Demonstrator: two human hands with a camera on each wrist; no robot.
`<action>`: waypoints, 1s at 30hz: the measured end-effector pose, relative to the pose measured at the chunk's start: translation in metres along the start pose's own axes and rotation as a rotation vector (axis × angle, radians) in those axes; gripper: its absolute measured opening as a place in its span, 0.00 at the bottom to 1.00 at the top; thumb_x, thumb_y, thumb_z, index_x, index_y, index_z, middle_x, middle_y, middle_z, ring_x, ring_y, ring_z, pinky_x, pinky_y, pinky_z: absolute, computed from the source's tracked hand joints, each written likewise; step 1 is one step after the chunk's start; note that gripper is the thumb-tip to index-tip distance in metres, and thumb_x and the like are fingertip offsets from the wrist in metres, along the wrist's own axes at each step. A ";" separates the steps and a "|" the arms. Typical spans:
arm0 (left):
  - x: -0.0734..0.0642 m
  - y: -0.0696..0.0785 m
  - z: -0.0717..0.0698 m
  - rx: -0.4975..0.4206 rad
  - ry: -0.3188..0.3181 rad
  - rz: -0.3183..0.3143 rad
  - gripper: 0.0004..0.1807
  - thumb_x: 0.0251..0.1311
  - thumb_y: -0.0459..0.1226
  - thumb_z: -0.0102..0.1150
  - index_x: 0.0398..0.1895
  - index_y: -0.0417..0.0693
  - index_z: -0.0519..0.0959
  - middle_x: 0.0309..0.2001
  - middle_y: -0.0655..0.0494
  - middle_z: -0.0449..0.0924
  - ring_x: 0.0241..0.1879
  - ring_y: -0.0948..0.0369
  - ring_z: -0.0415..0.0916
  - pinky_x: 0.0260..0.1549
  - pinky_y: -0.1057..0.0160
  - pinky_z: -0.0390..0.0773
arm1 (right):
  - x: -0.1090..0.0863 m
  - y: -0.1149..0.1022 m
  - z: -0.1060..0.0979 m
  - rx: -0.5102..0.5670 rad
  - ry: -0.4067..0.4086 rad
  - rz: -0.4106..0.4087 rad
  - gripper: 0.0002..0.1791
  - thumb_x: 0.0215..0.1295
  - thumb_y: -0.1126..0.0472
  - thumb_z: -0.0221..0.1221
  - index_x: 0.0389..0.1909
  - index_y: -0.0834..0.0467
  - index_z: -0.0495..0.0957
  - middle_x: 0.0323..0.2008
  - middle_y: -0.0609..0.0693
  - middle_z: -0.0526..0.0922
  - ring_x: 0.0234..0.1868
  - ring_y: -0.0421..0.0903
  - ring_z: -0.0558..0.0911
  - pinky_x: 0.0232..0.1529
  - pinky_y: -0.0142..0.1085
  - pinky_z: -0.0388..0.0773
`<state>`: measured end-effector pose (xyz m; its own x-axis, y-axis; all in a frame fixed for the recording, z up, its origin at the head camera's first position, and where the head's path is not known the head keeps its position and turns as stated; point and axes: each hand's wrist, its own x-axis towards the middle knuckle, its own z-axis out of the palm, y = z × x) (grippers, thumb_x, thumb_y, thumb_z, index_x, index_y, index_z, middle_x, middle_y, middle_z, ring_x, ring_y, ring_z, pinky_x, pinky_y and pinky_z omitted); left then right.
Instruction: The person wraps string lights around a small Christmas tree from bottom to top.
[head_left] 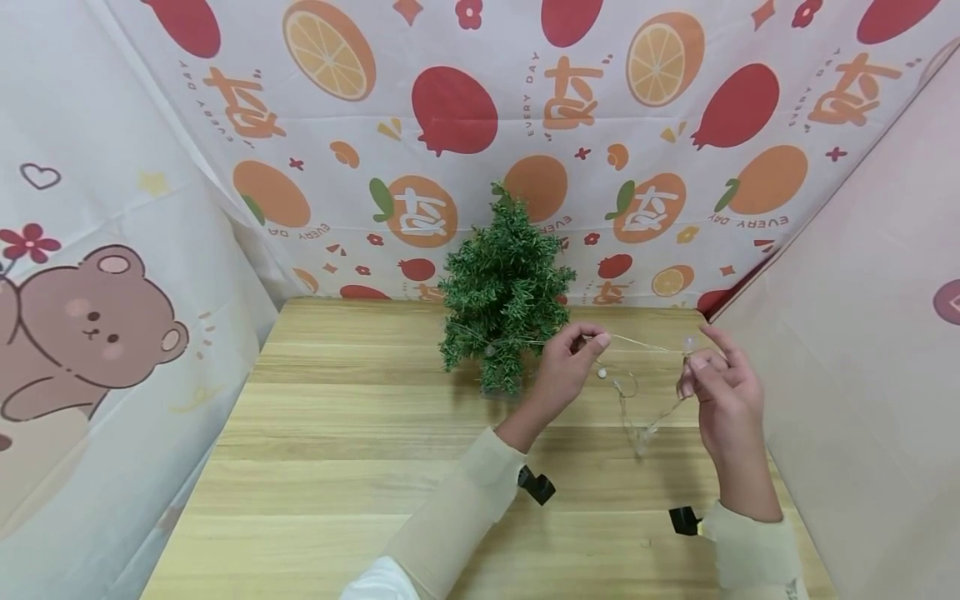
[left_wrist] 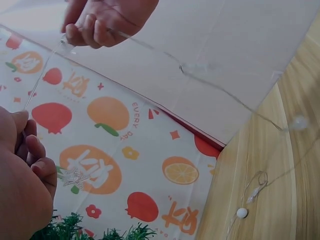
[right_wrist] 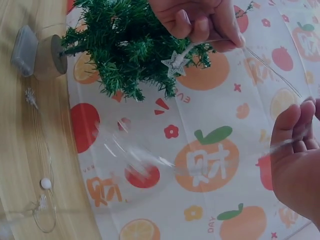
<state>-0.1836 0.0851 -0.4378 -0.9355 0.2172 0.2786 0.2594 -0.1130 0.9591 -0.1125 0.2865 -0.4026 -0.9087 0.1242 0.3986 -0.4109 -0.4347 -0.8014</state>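
A thin string of lights (left_wrist: 220, 89) with small clear ornaments runs between my two hands. My left hand (head_left: 566, 367) pinches the wire at the right side of a small green artificial Christmas tree (head_left: 506, 283). A glittery star (right_wrist: 176, 64) hangs from the wire just beside the left fingers. To the right, my right hand (head_left: 723, 396) holds the wire between thumb and curled fingers, the index finger raised. The stretch between the hands is nearly straight. Below, a loose length dangles towards the table, with a white ball (left_wrist: 242, 213) and a snowflake ornament (right_wrist: 31, 97) on it.
The tree's round base (right_wrist: 51, 55) stands on the wooden table (head_left: 337, 450), with a clear flat box (right_wrist: 24, 50) against its underside. Behind is a fruit-print cloth (head_left: 457, 50). A bear-print cloth (head_left: 75, 192) hangs at left and a pale panel (head_left: 862, 333) at right.
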 end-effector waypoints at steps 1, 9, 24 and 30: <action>0.000 0.000 0.000 -0.004 0.008 -0.004 0.10 0.70 0.44 0.61 0.44 0.48 0.82 0.29 0.54 0.72 0.24 0.64 0.63 0.23 0.69 0.65 | 0.000 -0.001 -0.001 -0.004 0.022 -0.002 0.24 0.71 0.81 0.43 0.67 0.69 0.66 0.28 0.52 0.82 0.22 0.43 0.76 0.26 0.30 0.77; 0.003 0.000 -0.003 -0.027 0.030 -0.003 0.10 0.71 0.43 0.60 0.45 0.45 0.82 0.32 0.51 0.75 0.25 0.64 0.64 0.25 0.70 0.66 | 0.000 -0.012 -0.009 0.052 0.126 -0.025 0.20 0.71 0.81 0.45 0.61 0.70 0.71 0.26 0.55 0.81 0.20 0.45 0.75 0.23 0.31 0.77; 0.007 -0.001 -0.004 -0.029 0.055 -0.030 0.10 0.71 0.42 0.60 0.45 0.44 0.82 0.27 0.60 0.71 0.25 0.64 0.63 0.25 0.69 0.66 | -0.006 -0.033 -0.034 0.283 -0.002 -0.129 0.21 0.71 0.83 0.36 0.59 0.78 0.69 0.28 0.64 0.81 0.22 0.52 0.67 0.26 0.39 0.75; 0.009 -0.004 -0.005 -0.035 0.048 -0.019 0.11 0.71 0.42 0.60 0.46 0.43 0.82 0.29 0.58 0.73 0.25 0.64 0.63 0.25 0.69 0.66 | -0.008 -0.043 -0.048 0.489 -0.162 -0.098 0.29 0.72 0.81 0.27 0.72 0.75 0.57 0.34 0.71 0.81 0.25 0.57 0.72 0.34 0.46 0.79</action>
<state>-0.1944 0.0831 -0.4393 -0.9509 0.1734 0.2565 0.2334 -0.1430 0.9618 -0.0908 0.3466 -0.3928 -0.8289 0.0621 0.5559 -0.3754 -0.7985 -0.4706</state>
